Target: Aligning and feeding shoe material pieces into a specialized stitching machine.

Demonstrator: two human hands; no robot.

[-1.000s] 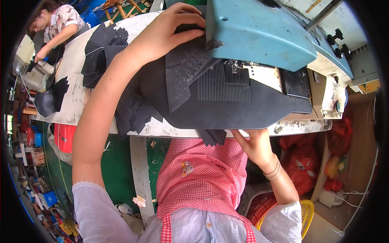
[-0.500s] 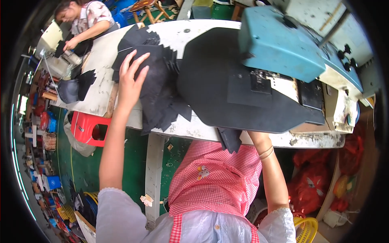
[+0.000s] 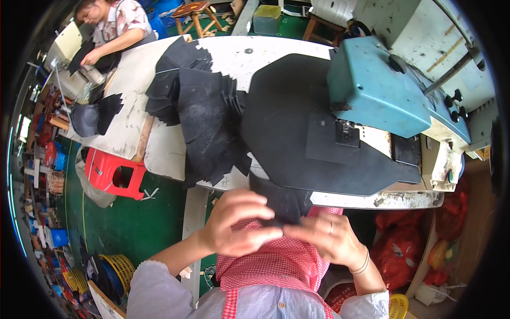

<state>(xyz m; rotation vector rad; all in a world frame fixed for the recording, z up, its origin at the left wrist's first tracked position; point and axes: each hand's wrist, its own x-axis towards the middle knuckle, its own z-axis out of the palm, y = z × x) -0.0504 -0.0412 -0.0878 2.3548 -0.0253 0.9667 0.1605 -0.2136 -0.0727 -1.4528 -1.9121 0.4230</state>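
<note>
A dark, limp black piece (image 3: 284,201) hangs over the table's front edge before my apron. My left hand (image 3: 236,220) is at its lower left corner, blurred, with that corner between fingers and thumb. My right hand (image 3: 332,236), wearing a ring and bracelets, grips its lower right end, fingers pressed together. Just beyond lies the large black flat plate (image 3: 281,135) around the working point of a blue sewing-type machine (image 3: 380,87). To its left, a fanned stack of black cut pieces (image 3: 207,114) covers part of the white table (image 3: 164,151).
A red plastic stool (image 3: 114,173) stands below the table at the left. Another person (image 3: 122,26) works at a machine at the far left, near a curved black piece (image 3: 90,118). Red bags (image 3: 396,244) sit under the table at right; yellow baskets (image 3: 119,268) stand low down.
My left hand has left the stack and come down to the hanging black piece. My right hand has come out from under the plate's front edge. The view has shifted slightly.
</note>
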